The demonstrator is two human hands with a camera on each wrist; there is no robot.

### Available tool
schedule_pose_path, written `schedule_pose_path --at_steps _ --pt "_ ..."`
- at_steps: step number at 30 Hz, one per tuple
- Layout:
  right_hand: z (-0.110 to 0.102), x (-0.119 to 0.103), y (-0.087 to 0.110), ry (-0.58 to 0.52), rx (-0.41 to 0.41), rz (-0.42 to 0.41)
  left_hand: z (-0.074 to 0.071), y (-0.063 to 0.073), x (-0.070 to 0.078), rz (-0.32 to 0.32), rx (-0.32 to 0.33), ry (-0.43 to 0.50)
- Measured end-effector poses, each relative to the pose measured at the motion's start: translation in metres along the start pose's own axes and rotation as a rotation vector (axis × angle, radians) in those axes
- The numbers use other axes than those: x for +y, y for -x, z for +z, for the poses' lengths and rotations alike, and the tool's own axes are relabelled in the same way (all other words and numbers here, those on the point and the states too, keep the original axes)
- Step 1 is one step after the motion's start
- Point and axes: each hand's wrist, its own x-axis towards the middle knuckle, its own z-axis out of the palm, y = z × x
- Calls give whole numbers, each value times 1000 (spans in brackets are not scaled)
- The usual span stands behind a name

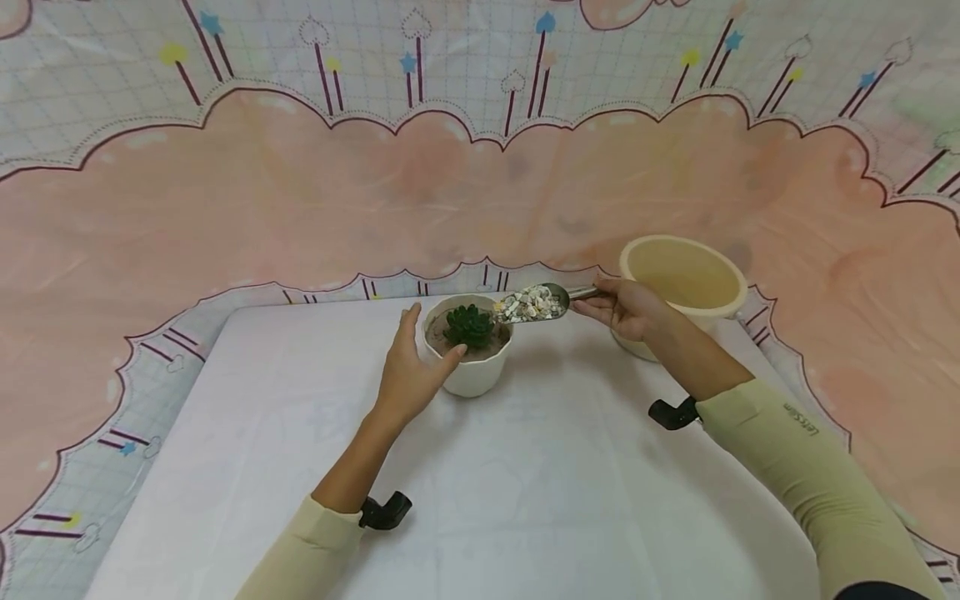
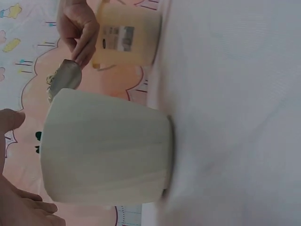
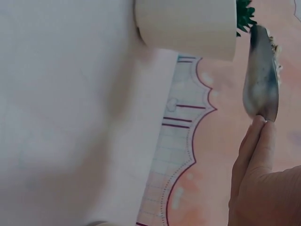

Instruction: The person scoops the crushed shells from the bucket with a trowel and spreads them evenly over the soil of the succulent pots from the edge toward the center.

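Note:
A green succulent (image 1: pixel 469 323) stands in sandy soil inside a white faceted pot (image 1: pixel 476 380) on the table. My left hand (image 1: pixel 408 379) is at the pot's left side, its thumb near the front rim and its fingers extended toward the back. In the left wrist view, the pot (image 2: pixel 106 150) stands upright beside that hand. My right hand (image 1: pixel 633 310) grips the handle of a metal scoop (image 1: pixel 558 298). Small pale pebbles (image 1: pixel 529 305) fill the scoop, whose tip is over the pot's right rim, close to the plant. From the right wrist, the scoop's underside (image 3: pixel 261 82) shows.
A cream bucket (image 1: pixel 738 307) stands at the table's back right, partly behind my right hand; a label (image 2: pixel 118 38) shows on its side. The white-covered table (image 1: pixel 525 492) ends just behind the pot. A patterned peach cloth (image 1: pixel 375 200) hangs beyond it.

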Motion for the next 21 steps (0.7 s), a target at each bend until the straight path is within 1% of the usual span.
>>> schedule_pose_path --at_steps 4,7,12,15,21 --pt "-1 3 -1 -14 28 -6 4 1 -8 0 -51 -14" --pt "-2 5 -2 -23 52 5 8 1 -13 3 -66 -36" --pt "-4 7 -4 -9 85 0 12 0 -18 1 -61 -57" --pt "-4 7 -4 -15 86 -9 12 -1 -16 4 -60 -62" --pt "-4 6 -3 -22 86 0 13 2 -15 4 -55 -67"
